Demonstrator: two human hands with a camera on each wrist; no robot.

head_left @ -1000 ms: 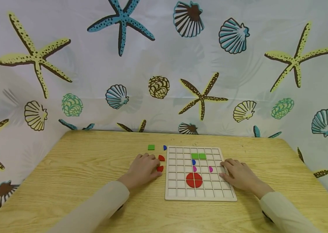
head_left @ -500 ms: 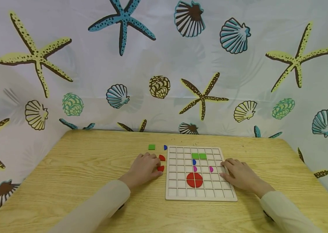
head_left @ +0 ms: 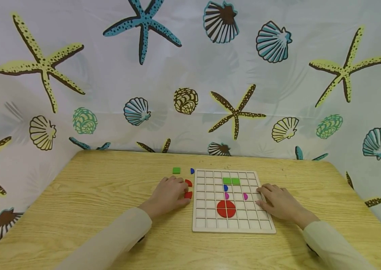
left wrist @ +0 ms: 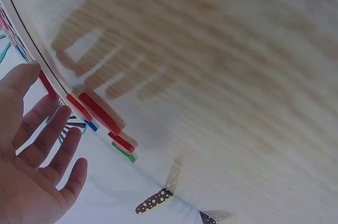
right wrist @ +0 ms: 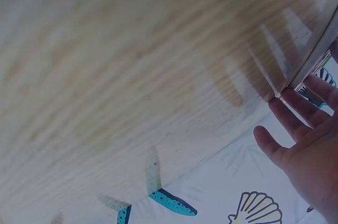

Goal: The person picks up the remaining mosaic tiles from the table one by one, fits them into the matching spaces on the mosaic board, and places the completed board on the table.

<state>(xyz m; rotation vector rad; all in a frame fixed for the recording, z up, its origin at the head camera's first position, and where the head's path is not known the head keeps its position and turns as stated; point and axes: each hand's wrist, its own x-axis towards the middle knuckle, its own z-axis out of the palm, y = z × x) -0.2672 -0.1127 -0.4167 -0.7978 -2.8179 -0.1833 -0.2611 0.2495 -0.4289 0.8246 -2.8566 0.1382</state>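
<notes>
A red quarter-circle piece is pinched between the thumb and index finger of my left hand, just off the left edge of the white grid board. In the left wrist view this red piece spans the gap from thumb to index fingertip of the left hand. Another red quarter piece lies by the fingers. My right hand rests its fingertips at the board's right edge, fingers relaxed; the right wrist view shows this hand from the palm side.
The board bears a red circle, two green squares, a blue half-circle and two pink ones. Beyond my left hand lie a green square and a blue half-circle. A patterned cloth stands behind the table.
My left hand has shifted slightly right toward the board, carrying the red quarter-circle piece with it. The right hand stays at the board's right edge.
</notes>
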